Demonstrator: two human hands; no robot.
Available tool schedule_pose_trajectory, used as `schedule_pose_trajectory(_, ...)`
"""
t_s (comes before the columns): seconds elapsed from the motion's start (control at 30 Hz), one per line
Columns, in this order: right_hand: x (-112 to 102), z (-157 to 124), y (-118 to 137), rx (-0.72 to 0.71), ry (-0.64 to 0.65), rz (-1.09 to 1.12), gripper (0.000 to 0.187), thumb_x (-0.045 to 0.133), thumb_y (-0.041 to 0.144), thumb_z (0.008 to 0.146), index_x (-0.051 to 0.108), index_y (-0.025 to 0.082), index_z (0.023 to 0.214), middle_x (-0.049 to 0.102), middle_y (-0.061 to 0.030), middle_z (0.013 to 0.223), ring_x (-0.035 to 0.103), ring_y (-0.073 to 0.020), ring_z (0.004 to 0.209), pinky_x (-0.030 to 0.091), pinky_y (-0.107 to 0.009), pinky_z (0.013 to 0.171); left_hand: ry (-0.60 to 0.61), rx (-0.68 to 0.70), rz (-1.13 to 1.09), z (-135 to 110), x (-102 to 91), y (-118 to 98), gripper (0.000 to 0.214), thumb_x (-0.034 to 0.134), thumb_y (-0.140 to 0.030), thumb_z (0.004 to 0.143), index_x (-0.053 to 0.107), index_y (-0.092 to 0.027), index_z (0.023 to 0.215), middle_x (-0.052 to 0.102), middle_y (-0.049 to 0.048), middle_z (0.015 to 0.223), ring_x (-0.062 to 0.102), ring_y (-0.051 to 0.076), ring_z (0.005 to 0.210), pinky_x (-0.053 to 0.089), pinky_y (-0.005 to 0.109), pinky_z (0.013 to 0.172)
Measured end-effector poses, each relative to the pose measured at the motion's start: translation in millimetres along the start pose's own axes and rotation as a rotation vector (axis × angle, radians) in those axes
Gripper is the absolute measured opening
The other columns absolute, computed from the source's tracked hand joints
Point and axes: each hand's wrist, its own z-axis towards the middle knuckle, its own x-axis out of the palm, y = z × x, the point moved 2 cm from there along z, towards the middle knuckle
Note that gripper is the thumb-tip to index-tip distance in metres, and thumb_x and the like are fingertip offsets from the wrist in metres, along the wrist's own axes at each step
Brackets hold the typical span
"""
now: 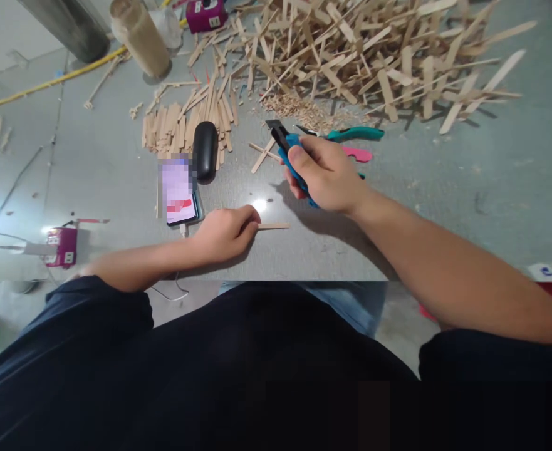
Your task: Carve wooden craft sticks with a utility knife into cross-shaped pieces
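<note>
My left hand (225, 233) rests on the grey table (445, 188), fingers pinched on one end of a flat wooden stick (276, 226) that lies on the surface and points right. My right hand (325, 175) hovers just beyond it, wrapped round a blue-handled cutter (285, 143) whose black jaws point up and left. The two hands are a short gap apart.
A big heap of wooden sticks (364, 50) fills the far right. Cut sticks (182, 122) are stacked by a black case (205, 150) and a phone (178, 191). Teal pliers (351, 133) and a pink tool (358, 153) lie behind my right hand. A jar (139, 37) stands far left.
</note>
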Motion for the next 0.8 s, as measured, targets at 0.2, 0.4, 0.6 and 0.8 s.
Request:
schedule_pose_trajectory(0.2,0.2,-4.3,0.5,0.104,-0.039,0.069,0.056,0.074,0.083,0.098,0.065,0.028,0.095,0.057,0.0046,0.067,0.05,-0.012,0.049,0.038,-0.031,0.046,-0.095,0.045,-0.172,-4.7,8.8,5.0,0.029,0.052,-0.029,0.108,0.077,-0.017,0.114,0.079,0.0046,0.081,0.069,0.017,0.068,0.048,0.032,0.067)
schedule_pose_trajectory(0.4,4.1,-15.2,4.5,0.143,-0.071,-0.017,0.044,0.073,0.072,0.104,0.069,0.028,0.099,0.06,0.0029,0.069,0.052,-0.0137,0.052,0.038,-0.034,0.048,-0.16,0.076,-0.267,-6.3,12.7,9.3,0.024,0.054,-0.024,0.107,0.076,-0.017,0.114,0.077,0.0014,0.078,0.065,0.013,0.061,0.049,0.028,0.062)
schedule_pose_trajectory(0.6,4.5,-17.8,-0.7,0.137,0.061,-0.218,0.017,0.081,0.043,0.102,0.073,0.029,0.1,0.069,0.0039,0.069,0.058,-0.0143,0.048,0.043,-0.033,0.046,-0.251,0.281,-0.165,-4.0,15.8,14.2,0.032,0.043,-0.023,0.116,0.075,-0.018,0.116,0.079,0.0091,0.106,0.076,0.017,0.088,0.065,0.033,0.079)
schedule_pose_trajectory(0.8,11.4,-22.3,-4.7,0.13,0.059,-0.225,0.007,0.076,0.035,0.104,0.077,0.029,0.104,0.07,0.0044,0.066,0.062,-0.0145,0.051,0.047,-0.031,0.046,-0.361,0.261,-0.114,-6.0,16.0,13.2,0.048,0.051,-0.021,0.112,0.052,-0.012,0.159,0.066,0.0193,0.142,0.077,0.023,0.115,0.071,0.036,0.083)
